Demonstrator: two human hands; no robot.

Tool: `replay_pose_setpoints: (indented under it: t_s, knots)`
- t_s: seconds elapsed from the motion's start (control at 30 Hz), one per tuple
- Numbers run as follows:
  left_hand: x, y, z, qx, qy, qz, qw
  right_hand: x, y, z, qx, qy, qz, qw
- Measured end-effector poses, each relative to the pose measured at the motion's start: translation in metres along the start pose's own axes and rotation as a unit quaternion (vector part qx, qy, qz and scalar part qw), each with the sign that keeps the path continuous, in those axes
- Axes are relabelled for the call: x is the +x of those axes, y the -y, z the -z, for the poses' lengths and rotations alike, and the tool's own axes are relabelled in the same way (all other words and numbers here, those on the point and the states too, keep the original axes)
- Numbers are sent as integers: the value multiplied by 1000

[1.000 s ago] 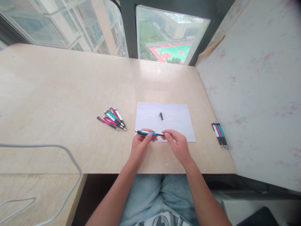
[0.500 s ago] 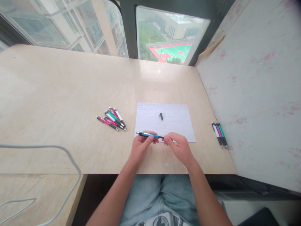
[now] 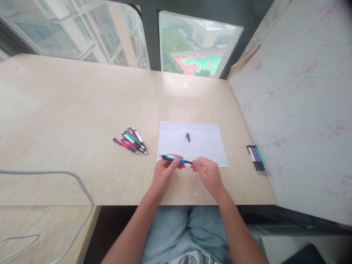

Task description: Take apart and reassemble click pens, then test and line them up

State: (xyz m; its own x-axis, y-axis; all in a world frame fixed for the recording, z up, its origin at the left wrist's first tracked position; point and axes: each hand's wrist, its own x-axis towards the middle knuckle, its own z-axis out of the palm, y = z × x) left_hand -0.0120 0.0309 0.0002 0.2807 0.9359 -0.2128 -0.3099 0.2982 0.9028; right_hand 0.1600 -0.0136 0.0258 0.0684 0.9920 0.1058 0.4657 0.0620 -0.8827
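My left hand (image 3: 164, 172) is closed around a blue and black pen (image 3: 173, 158), held level just above the near edge of a white sheet of paper (image 3: 198, 141). My right hand (image 3: 206, 173) pinches the pen's dark right end between thumb and fingers. A small black pen part (image 3: 188, 137) lies loose on the paper beyond my hands.
A pile of several pink, green and white pens (image 3: 130, 139) lies left of the paper on the beige table (image 3: 82, 110). Three pens (image 3: 256, 158) lie in a row near the table's right edge. A white cable (image 3: 68, 176) loops at the left. A patterned wall stands at the right.
My hands and the pen have barely shifted; the right hand's fingers have slid slightly along the pen's right end. The view tilted a little.
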Motion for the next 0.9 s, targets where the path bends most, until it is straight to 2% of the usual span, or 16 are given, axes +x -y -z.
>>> replay_pose_setpoints:
  t_s: [0.17, 0.37, 0.57, 0.67, 0.77, 0.9]
  knots:
    - [-1, -2, 0, 5, 28, -8, 1000, 0, -3, 0, 47, -39, 0, 998]
    - [-1, -2, -1, 13, 19, -2, 1000, -2, -6, 3, 65, 23, -51, 996]
    - [-2, -6, -4, 25, 30, -7, 999, -4, -6, 3, 100, -35, -23, 994]
    - [-3, -8, -5, 41, 41, -8, 998, -5, -6, 3, 124, 1, -53, 991]
    - [-2, -8, -5, 40, 40, -7, 998, -6, -8, 2, 103, 25, -75, 992]
    - [-1, -5, -2, 33, 39, -9, 999, -8, -10, -1, 87, -24, -52, 995]
